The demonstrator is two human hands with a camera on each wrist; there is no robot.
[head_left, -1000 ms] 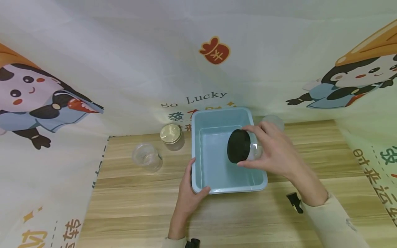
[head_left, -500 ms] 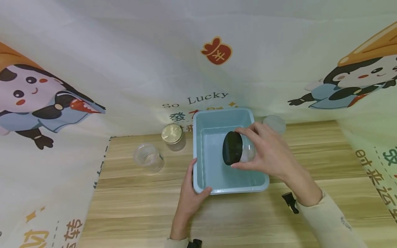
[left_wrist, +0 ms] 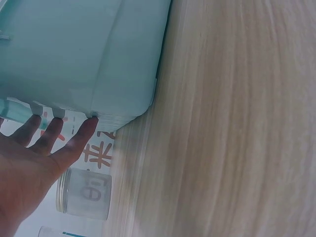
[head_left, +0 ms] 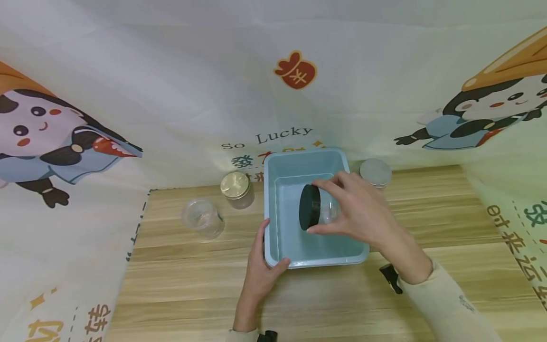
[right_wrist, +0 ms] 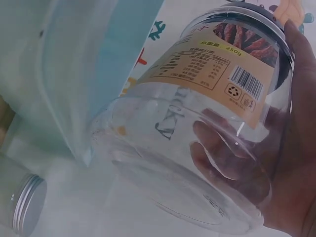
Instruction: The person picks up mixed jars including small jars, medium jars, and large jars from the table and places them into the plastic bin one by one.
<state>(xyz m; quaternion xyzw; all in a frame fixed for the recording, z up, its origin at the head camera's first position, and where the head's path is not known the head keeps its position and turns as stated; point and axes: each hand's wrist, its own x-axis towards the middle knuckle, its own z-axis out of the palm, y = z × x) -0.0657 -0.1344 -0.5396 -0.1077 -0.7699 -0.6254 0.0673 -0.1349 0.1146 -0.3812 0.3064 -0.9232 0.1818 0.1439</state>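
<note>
Since the earlier frames, the clear plastic jar [head_left: 318, 212] has been carried leftward and lower over the light blue plastic tub [head_left: 273, 228], and its black lid [head_left: 309, 207] is now seen more edge-on. The jar is held on its side by the right hand [head_left: 359, 209], fingers curled round its smooth, round body; a tan printed label with a barcode [right_wrist: 217, 74] is wrapped round it, and no contents can be made out. The tub's near-left corner is gripped by the left hand [head_left: 260, 266], thumb hooked over the rim. The tub is rectangular with rounded corners. On the wood-grain tabletop [head_left: 192, 285], a gold-lidded glass jar [head_left: 236, 188] and a lidless clear jar [head_left: 202, 217] stand beyond the left hand; a silver-lidded jar [head_left: 375, 171] stands just beyond the right hand.
</note>
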